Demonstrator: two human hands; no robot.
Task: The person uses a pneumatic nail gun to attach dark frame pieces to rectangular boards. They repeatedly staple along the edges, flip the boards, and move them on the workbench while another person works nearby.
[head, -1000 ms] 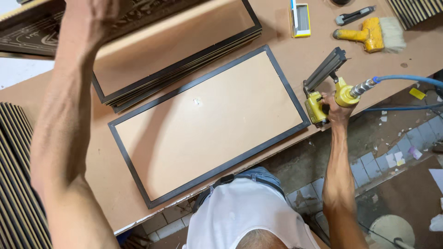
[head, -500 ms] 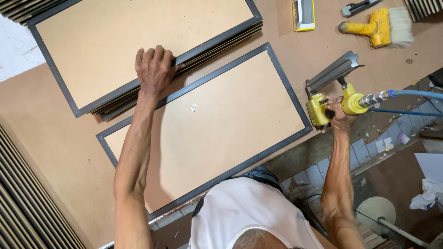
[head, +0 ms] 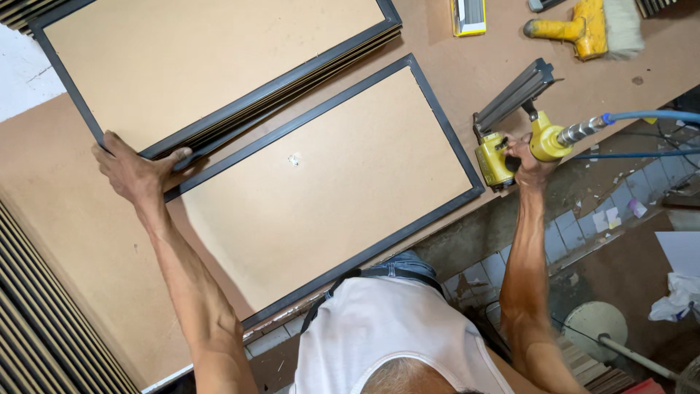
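Note:
A dark-framed panel with a brown backing board [head: 328,182] lies face down on the workbench [head: 65,219] in front of me. My left hand [head: 135,171] rests on its upper left corner, where it meets the stack of similar framed panels [head: 211,66] behind it. My right hand [head: 529,157] grips the handle of a yellow pneumatic nail gun [head: 510,124] at the bench's right edge, just off the panel's right corner. A blue air hose [head: 649,117] runs from the gun to the right.
A yellow-handled brush [head: 583,29] and a yellow box of nails [head: 469,16] lie at the back of the bench. Ribbed dark mouldings [head: 36,328] are stacked at the left. Tiled floor with scraps and a round stool [head: 594,321] lies to the right.
My left hand has slid from the top edge of the front panel down and left to its upper left corner. The nail gun stays in my right hand at the bench's edge.

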